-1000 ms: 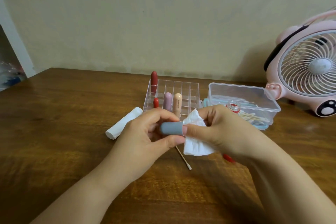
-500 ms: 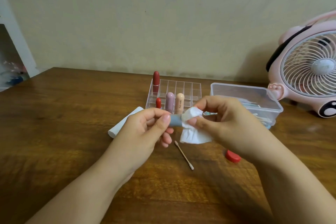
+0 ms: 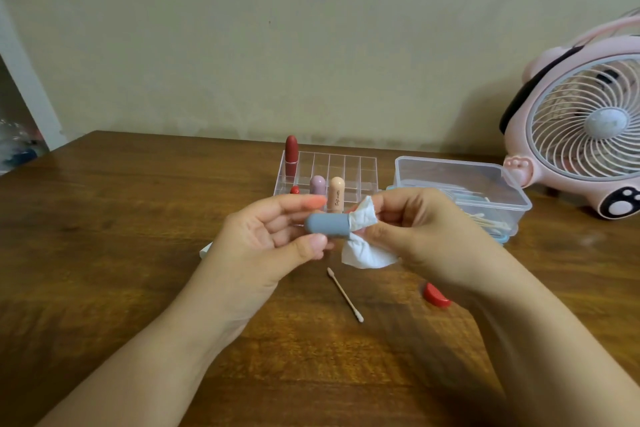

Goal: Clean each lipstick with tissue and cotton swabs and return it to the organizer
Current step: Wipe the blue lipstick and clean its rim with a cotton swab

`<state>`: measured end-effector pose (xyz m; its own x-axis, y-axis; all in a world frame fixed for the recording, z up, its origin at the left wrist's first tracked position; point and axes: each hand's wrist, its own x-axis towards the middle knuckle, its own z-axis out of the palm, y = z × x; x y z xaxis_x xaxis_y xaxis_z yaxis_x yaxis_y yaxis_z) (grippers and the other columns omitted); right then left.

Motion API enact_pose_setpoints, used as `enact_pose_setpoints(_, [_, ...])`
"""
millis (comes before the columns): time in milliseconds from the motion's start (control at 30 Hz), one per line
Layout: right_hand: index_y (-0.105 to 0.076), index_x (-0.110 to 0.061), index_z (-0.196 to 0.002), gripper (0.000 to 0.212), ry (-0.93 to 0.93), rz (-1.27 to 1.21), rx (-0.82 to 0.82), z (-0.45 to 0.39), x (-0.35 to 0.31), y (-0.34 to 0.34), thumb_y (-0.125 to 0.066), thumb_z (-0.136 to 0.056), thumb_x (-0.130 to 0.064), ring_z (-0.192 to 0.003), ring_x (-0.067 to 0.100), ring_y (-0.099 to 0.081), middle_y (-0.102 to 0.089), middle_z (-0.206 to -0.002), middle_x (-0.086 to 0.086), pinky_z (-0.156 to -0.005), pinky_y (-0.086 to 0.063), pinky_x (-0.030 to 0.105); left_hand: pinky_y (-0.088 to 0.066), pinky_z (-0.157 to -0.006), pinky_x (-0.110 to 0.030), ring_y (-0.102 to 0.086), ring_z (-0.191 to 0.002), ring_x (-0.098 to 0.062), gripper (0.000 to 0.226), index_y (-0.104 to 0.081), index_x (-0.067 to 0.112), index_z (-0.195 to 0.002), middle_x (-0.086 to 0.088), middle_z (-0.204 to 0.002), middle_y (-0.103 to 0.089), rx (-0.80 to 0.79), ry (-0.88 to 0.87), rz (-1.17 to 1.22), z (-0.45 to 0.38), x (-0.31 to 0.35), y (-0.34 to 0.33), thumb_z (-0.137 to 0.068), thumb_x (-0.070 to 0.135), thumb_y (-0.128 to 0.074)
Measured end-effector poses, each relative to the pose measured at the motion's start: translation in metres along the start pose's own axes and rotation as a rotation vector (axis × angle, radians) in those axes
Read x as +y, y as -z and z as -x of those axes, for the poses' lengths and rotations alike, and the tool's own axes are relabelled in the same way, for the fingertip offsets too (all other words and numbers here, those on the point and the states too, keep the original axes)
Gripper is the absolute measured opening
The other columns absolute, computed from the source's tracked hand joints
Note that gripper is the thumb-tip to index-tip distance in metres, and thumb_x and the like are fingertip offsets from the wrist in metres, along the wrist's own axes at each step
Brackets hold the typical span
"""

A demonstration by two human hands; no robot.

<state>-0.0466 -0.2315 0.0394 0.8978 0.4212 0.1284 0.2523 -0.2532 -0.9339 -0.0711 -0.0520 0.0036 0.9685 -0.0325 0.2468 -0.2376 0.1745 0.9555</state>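
My left hand point(image 3: 263, 246) pinches a grey-blue capsule lipstick point(image 3: 327, 226) between thumb and fingers, held sideways above the table. My right hand point(image 3: 422, 236) pinches a crumpled white tissue point(image 3: 363, 239) wrapped around the lipstick's right end. Behind the hands stands the clear organizer point(image 3: 349, 166). It holds a dark red lipstick point(image 3: 291, 151), a mauve one point(image 3: 317, 184), a peach one point(image 3: 336, 194) and a small red one point(image 3: 294, 190). A cotton swab point(image 3: 345, 295) lies on the wooden table below the tissue.
A red cap point(image 3: 435, 295) lies by my right wrist. A clear lidded box point(image 3: 460, 184) with cotton swabs sits right of the organizer. A pink desk fan point(image 3: 585, 135) stands at far right. A white tissue pack point(image 3: 205, 251) peeks out behind my left hand.
The lipstick has turned in my left hand so more of its grey body shows. My right hand keeps the tissue wrapped on its right end. Both hands stay near the same spot.
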Motion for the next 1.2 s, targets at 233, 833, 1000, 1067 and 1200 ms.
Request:
enact_pose_setpoints(233, [-0.072,-0.016,-0.085,0.008,0.061,0.183,0.022,-0.001,0.002,-0.005,-0.065,-0.084,-0.013,-0.067,0.001,-0.064,-0.073,-0.076,-0.002,-0.062,-0.049,0.015,-0.047,-0.048,-0.02,-0.057,-0.053,-0.011,0.041,-0.069,0.008,-0.084,-0.003,-0.061,-0.065,0.041,0.082,-0.16,0.001,-0.001,-0.002,-0.068,0.044,-0.059])
enact_pose_setpoints(833, [-0.067,-0.018,-0.085,0.01,-0.082,0.296,0.257,-0.011,0.02,-0.006,-0.065,-0.085,-0.028,-0.07,0.015,-0.066,-0.07,-0.077,0.001,-0.065,-0.052,0.024,-0.05,-0.068,-0.018,-0.067,-0.078,-0.009,0.026,-0.069,0.024,-0.082,0.004,-0.083,-0.072,0.158,0.042,-0.363,-0.004,-0.006,0.008,-0.072,0.0,-0.074])
enact_pose_setpoints(1000, [-0.059,-0.022,-0.09,0.006,-0.006,0.746,0.371,-0.017,0.033,-0.014,-0.061,-0.084,-0.022,-0.077,0.012,-0.057,-0.058,-0.08,-0.008,-0.066,-0.047,0.028,-0.033,-0.047,-0.008,-0.05,-0.05,-0.001,0.022,-0.067,0.027,-0.087,0.012,-0.062,-0.056,0.202,0.069,-0.83,-0.007,-0.015,0.015,-0.077,0.008,-0.07])
enact_pose_setpoints(1067, [-0.054,-0.023,-0.092,0.008,-0.06,0.873,0.34,-0.019,0.039,-0.019,-0.055,-0.085,-0.019,-0.084,0.018,-0.056,-0.056,-0.087,-0.006,-0.066,-0.047,0.031,-0.039,-0.054,-0.017,-0.049,-0.056,-0.004,0.024,-0.061,0.025,-0.093,0.012,-0.068,-0.056,0.229,0.077,-0.935,-0.008,-0.02,0.016,-0.076,0.011,-0.07])
enact_pose_setpoints(1200, [-0.051,-0.02,-0.1,0.014,-0.093,1.03,0.276,-0.023,0.046,-0.025,-0.051,-0.087,-0.018,-0.088,0.022,-0.057,-0.059,-0.101,-0.001,-0.071,-0.051,0.036,-0.043,-0.061,-0.023,-0.051,-0.065,-0.009,0.028,-0.047,0.026,-0.083,0.008,-0.077,-0.055,0.214,0.141,-1.051,-0.011,-0.024,0.017,-0.076,0.013,-0.071])
